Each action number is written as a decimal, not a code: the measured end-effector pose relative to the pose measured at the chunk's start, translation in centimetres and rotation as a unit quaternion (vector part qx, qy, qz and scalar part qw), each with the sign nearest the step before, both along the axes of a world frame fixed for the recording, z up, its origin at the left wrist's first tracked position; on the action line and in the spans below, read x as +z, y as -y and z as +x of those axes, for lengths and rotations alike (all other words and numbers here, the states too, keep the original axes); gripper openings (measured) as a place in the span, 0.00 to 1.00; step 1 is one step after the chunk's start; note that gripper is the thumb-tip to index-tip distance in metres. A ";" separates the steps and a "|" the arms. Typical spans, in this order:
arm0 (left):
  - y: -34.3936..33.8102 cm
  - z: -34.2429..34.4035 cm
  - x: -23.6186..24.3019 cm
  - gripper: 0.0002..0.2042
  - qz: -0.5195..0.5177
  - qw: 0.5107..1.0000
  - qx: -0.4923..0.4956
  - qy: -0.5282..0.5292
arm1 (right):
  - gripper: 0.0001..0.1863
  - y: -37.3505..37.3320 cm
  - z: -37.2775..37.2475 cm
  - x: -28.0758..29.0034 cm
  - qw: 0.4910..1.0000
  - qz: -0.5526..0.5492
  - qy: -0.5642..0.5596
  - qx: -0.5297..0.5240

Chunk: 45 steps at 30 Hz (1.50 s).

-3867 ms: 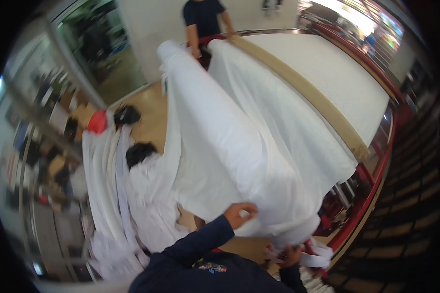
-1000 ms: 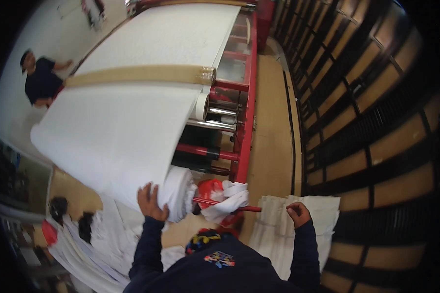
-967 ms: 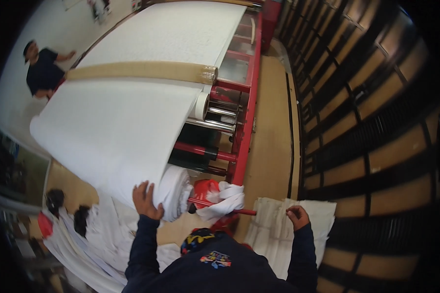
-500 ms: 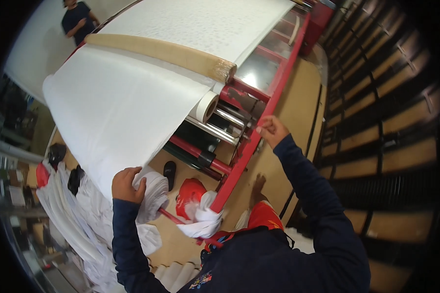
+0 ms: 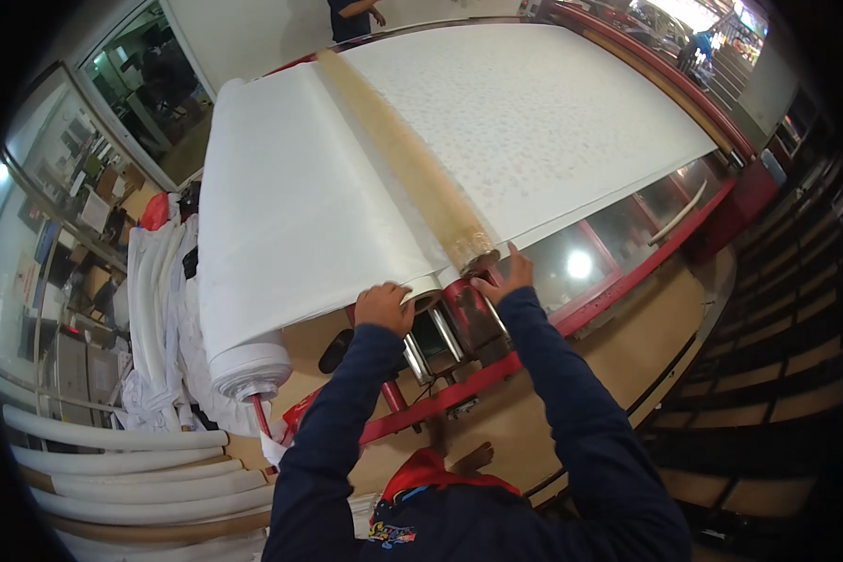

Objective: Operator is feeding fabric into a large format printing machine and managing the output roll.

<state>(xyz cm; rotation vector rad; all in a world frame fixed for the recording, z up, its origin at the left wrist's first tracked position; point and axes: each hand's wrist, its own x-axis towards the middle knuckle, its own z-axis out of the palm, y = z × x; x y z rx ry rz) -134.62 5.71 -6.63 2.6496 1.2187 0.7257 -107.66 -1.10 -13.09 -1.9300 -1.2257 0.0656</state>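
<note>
Left hand [image 5: 384,309] lay with fingers bent over the near end of the white tube [image 5: 421,286], gripping or just resting, couldn't tell; right hand [image 5: 510,278] was spread, thumb and fingers apart, by the near end of the tan tube [image 5: 412,169]. White cloth [image 5: 281,215] stretched left of both tubes to a roll [image 5: 251,365] on a red bar [image 5: 260,412]. Tan tube ran away across the red frame [image 5: 590,314], speckled sheet [image 5: 534,112] to its right, co-worker [image 5: 351,19] at the far side.
</note>
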 end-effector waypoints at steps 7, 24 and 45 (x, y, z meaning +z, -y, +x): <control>-4.2 12.2 -4.2 0.13 0.025 0.986 0.029 -0.163 | 0.60 -3.8 0.6 -1.4 0.999 -0.014 -0.031 -0.031; -6.0 13.7 -7.4 0.04 0.094 0.983 0.000 -0.155 | 0.50 -6.3 0.1 -3.1 0.988 0.130 -0.072 0.045; -6.8 12.8 -8.8 0.04 0.006 0.996 -0.043 -0.078 | 0.44 -6.1 1.5 -1.8 0.990 0.100 0.006 0.101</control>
